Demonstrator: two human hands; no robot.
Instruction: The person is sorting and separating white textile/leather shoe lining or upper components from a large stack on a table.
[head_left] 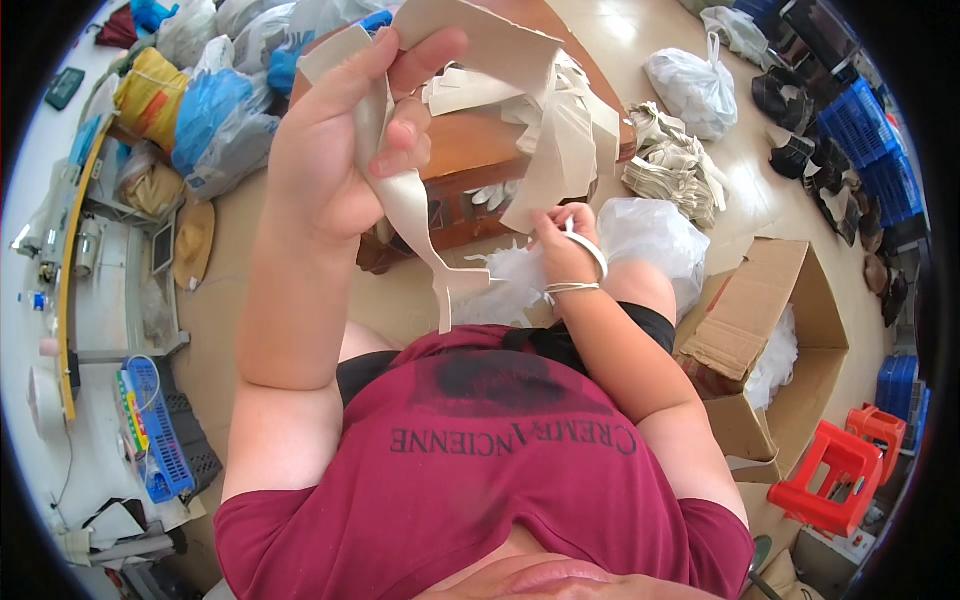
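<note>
While a curved beige cut piece (415,215) is pinched high in the closed left hand (335,150), another's tip is gripped by the right hand (562,250) over the lap. Light, floppy material is judged; its edges are best held.

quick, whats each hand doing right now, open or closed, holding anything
Left hand: raised, closed on a bunch of beige cut-out pieces.
Right hand: lower, fingers curled at the end of a hanging beige piece; exact grip cannot be told.
</note>
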